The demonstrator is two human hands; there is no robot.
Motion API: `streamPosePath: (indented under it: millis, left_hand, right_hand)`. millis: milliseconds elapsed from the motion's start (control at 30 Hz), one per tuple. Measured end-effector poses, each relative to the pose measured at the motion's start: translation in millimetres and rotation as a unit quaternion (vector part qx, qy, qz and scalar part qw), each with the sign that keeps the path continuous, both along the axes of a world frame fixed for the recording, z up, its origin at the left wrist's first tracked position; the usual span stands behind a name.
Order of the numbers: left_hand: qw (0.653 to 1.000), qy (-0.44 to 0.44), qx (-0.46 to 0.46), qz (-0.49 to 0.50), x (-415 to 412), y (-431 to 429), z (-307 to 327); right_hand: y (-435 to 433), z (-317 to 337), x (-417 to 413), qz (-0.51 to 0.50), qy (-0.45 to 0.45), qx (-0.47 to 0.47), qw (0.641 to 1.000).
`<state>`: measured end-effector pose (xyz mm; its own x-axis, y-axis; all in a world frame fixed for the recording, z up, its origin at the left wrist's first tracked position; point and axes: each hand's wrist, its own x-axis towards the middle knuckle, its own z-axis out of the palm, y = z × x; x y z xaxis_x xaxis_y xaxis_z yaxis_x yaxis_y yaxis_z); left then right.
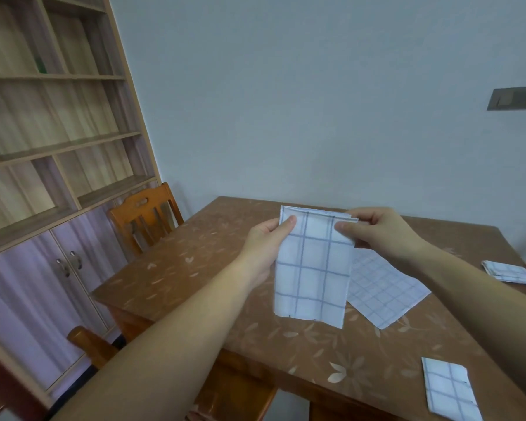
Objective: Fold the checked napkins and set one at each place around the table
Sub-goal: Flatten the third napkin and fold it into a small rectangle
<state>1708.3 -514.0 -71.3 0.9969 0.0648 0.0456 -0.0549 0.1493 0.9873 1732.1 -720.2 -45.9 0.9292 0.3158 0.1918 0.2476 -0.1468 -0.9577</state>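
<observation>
I hold a folded white napkin with blue checks [312,268] upright above the brown table [195,268]. My left hand [266,241] pinches its top left corner and my right hand [377,229] pinches its top right corner. The napkin hangs down as a narrow rectangle. Behind it an unfolded checked napkin [383,290] lies flat on the table. A folded napkin [450,390] rests near the front right edge. Another folded napkin [510,272] lies at the far right side.
A wooden chair [143,220] stands at the table's left end, and another chair's top rail [88,344] shows by the near left corner. A tall shelf unit with cabinet doors [58,177] fills the left. A plain wall is behind the table.
</observation>
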Motion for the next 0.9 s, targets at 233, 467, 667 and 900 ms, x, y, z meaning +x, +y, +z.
streamPosePath:
  millis: [233,467,667,900]
  left_hand:
    - [0.987,-0.002,0.158,-0.032,-6.4,-2.2,-8.8]
    - [0.938,0.019,0.317,-0.142,-11.9,-9.5,1.5]
    - [0.962,-0.027,0.256,-0.086,-17.4,-15.2,3.4]
    - [0.948,-0.045,0.308,-0.066,-24.3,2.1,-5.6]
  right_hand:
    - [-7.8,6.0,5.4,-0.038,-0.002,-0.059,0.998]
    - [4.3,18.1,-2.8,0.021,-0.067,-0.218,0.973]
    - [10.5,12.7,-3.3,0.008,-0.127,-0.231,0.965]
    - [-4.9,18.1,7.1,-0.057,-0.145,-0.228,0.961]
